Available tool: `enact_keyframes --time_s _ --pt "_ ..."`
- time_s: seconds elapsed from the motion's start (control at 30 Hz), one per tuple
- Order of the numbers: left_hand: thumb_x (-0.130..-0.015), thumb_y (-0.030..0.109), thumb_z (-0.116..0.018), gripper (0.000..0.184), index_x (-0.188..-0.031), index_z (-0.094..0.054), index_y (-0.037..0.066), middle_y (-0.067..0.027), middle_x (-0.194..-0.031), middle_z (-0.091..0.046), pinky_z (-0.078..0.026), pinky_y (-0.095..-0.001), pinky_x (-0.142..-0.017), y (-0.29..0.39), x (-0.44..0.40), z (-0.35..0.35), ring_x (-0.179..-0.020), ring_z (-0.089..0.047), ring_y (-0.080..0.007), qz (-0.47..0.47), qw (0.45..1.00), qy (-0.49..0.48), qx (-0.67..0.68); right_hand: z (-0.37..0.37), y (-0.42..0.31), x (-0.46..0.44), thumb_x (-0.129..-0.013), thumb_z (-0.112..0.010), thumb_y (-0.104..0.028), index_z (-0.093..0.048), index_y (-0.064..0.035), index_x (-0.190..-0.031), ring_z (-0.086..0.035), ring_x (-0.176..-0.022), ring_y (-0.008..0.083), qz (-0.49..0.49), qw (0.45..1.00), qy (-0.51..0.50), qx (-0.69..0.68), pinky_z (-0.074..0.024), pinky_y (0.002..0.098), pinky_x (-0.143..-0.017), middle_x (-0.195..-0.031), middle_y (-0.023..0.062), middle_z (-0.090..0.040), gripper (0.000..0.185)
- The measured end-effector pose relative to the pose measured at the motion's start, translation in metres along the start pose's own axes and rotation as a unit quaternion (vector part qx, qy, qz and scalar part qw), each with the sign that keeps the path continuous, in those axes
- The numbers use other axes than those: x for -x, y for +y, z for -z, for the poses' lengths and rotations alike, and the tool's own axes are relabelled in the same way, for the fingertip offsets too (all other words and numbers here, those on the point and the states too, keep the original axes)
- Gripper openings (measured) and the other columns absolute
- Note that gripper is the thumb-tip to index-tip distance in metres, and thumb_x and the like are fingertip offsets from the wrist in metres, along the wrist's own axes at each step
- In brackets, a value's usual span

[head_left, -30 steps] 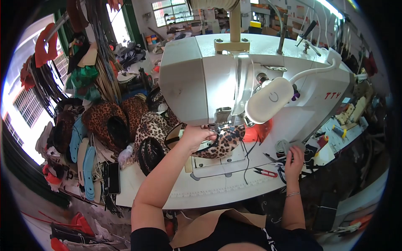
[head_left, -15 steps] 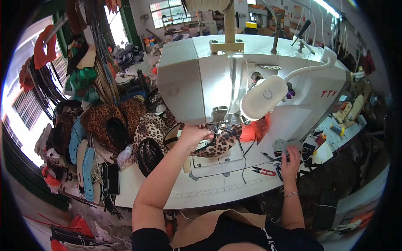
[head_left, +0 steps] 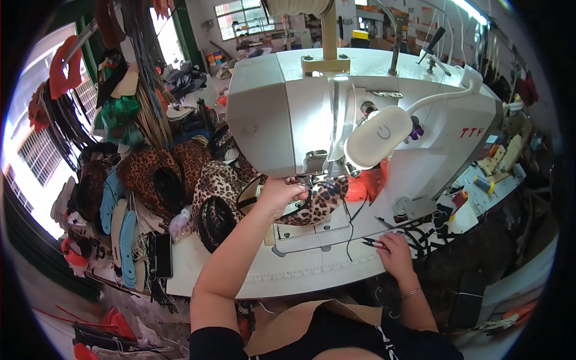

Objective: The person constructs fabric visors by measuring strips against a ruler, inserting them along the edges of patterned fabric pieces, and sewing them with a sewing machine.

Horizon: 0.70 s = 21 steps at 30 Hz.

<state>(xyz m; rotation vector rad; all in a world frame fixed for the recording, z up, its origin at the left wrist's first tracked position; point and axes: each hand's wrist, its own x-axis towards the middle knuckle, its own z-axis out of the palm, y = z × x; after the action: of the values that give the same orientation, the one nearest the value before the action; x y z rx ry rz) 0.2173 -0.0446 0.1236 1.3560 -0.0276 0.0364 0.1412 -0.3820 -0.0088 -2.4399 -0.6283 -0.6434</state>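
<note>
My left hand (head_left: 283, 195) is closed on the edge of a leopard-print piece (head_left: 327, 204) under the head of a white sewing machine (head_left: 258, 120). The piece is curved, with a dark rim, and lies on the machine's bed; my fingers hide part of it near the needle. To the right, my right hand (head_left: 396, 253) has its fingers closed around small red-handled thread snips (head_left: 372, 242). Their dark blades point left, and my fingers cover most of the handles. Black straps (head_left: 420, 235) lie just behind and beside that hand.
More leopard-print pieces (head_left: 150, 180) are heaped at the left, beside blue strips (head_left: 127, 246) and a black phone-like slab (head_left: 159, 257). A white lamp (head_left: 378, 139) hangs over the bed. Red material (head_left: 367, 185) lies behind the piece. A thread spool (head_left: 483, 185) stands at right.
My right hand has come down and left from the grey object near the straps and taken hold of the thread snips. My left hand and the leopard-print piece have hardly moved.
</note>
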Motion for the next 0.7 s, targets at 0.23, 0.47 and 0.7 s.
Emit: enact_keyframes --time_s 0.23,0.47,0.7 --pt "-0.080 -0.009 -0.057 0.022 -0.101 -0.053 -0.001 -0.0078 -0.087 -0.058 -0.057 -0.0250 -0.064 -0.009 -0.001 0.008 -0.075 -0.064 -0.0160 0.013 1.000 -0.004 -0.019 -0.017 0.009 0.002 -0.080 -0.064 -0.004 -0.063 -0.0005 -0.098 -0.059 -0.084 0.0329 -0.007 0.999 -0.010 0.053 -0.0478 0.0396 -0.078 -0.087 0.0138 -0.062 0.018" --pt "-0.077 0.009 -0.070 0.009 -0.083 -0.066 0.003 -0.0109 -0.077 -0.066 -0.050 -0.0275 -0.062 -0.061 0.101 0.034 -0.068 -0.064 -0.0203 -0.227 0.833 0.231 -0.448 -0.006 -0.013 -0.019 -0.089 -0.056 -0.007 -0.064 0.0000 -0.103 -0.058 -0.080 0.0278 -0.135 0.973 0.141 -0.126 -0.0477 0.0354 -0.074 -0.089 0.0127 -0.058 0.017" --pt "-0.061 0.000 -0.074 0.026 -0.086 -0.071 0.007 -0.0059 -0.086 -0.060 -0.052 -0.0369 -0.072 -0.078 0.122 0.033 -0.086 -0.062 -0.0262 -0.551 0.673 0.001 -0.493 0.016 -0.113 -0.063 -0.081 -0.070 -0.013 -0.068 -0.0014 -0.099 -0.058 -0.078 0.0231 -0.030 0.960 -0.066 -0.269 -0.0487 0.0311 -0.070 -0.088 0.0089 -0.058 0.021"
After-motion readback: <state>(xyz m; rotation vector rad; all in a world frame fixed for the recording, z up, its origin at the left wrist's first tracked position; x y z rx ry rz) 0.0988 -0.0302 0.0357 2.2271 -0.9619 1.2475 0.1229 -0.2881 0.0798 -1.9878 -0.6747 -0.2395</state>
